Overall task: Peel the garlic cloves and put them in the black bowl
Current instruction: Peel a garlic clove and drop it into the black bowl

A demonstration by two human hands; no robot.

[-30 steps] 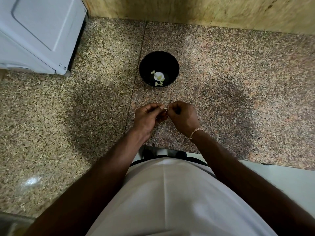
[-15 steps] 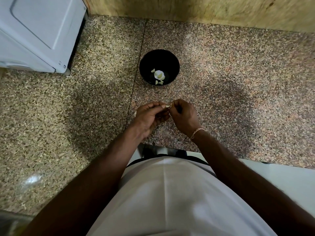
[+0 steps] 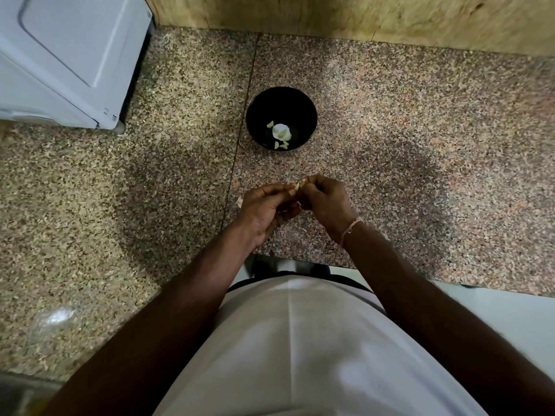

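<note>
Peeling is in progress at the near edge of the speckled brown-and-pink granite bench (image 3: 420, 151), directly in front of the person's white garment (image 3: 300, 340).

1. Hands. The left hand (image 3: 264, 208) has its fingers curled inward, and the right hand (image 3: 326, 202), with a thin pale cord bracelet (image 3: 350, 228) at its wrist, meets it fingertip to fingertip. Both pinch one small pale garlic clove (image 3: 300, 185), which shows only as a sliver between the fingertips. Whether loose skin hangs from it cannot be told.

2. Change. Against the frames of the last second, the hands have stayed in nearly the same place above the bench, and the pinch point has shifted slightly. The visible part of the clove now sits a little higher between the fingertips. Judgement: the skin is being worked off by small finger motions; the clove is not yet released.

3. Bench debris. A pale scrap (image 3: 239, 202), probably shed skin, lies just beside the left hand.

4. Target. The round black bowl (image 3: 306, 115) stands farther out, well apart from the hands. It holds several pale peeled garlic pieces (image 3: 280, 133), a count unchanged over the last second. Judgement: the task is partly done, and the held clove goes in next.

5. Background. A white appliance (image 3: 66, 55) stands at far left, before a tan wooden wall panel (image 3: 360, 16).
</note>
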